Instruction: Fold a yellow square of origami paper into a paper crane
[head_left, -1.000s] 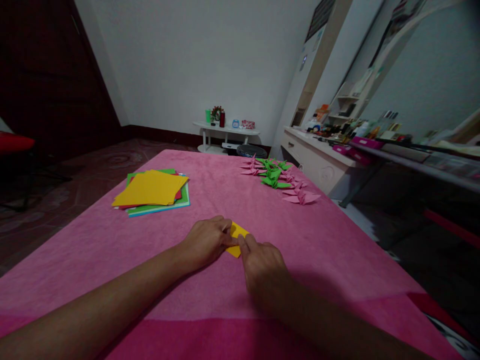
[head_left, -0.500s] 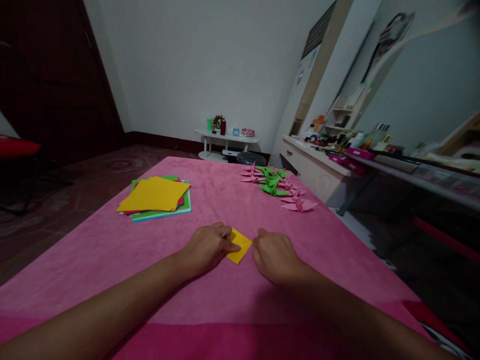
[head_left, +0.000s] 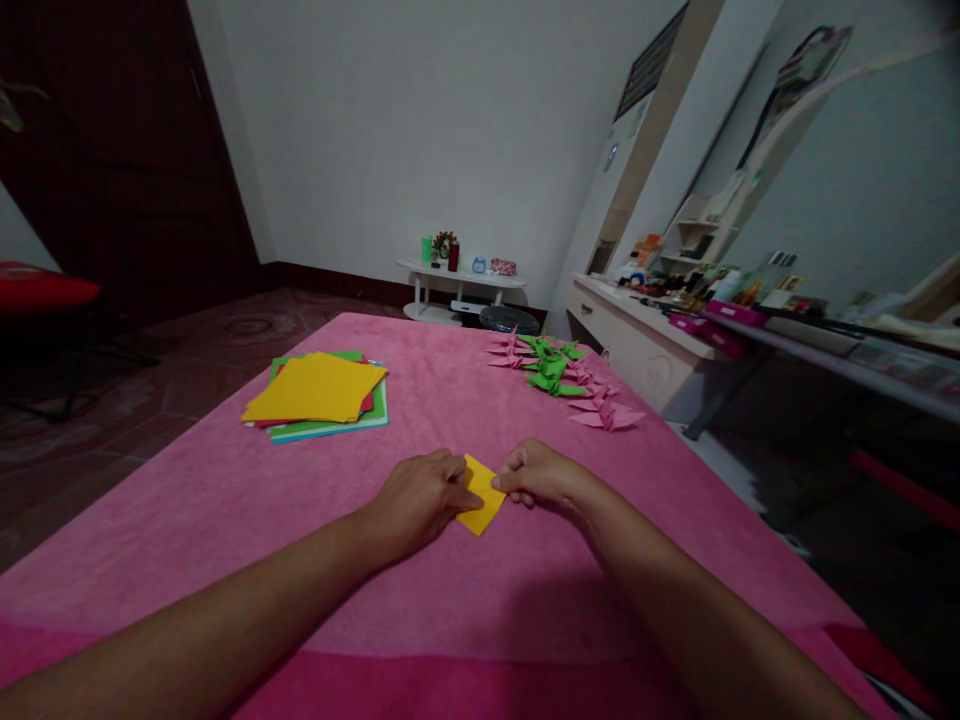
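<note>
A small folded square of yellow origami paper (head_left: 482,512) lies on the pink cloth, one corner toward me. My left hand (head_left: 420,500) is closed at its left side, thumb pressed on top of the paper. At the right corner, my right hand (head_left: 541,472) pinches the paper's edge between thumb and curled fingers. The undersides of both grips are hidden.
A stack of coloured paper sheets (head_left: 319,388), yellow on top, lies at the left of the pink-covered table (head_left: 300,570). Several folded green cranes (head_left: 550,372) and pink cranes (head_left: 607,413) stand at the far right. A cluttered dresser (head_left: 637,325) stands beyond the right edge.
My right hand has turned and risen slightly, and its thumb now rests on the paper's right corner. The left hand stays in place. The whole view has shifted a little.
</note>
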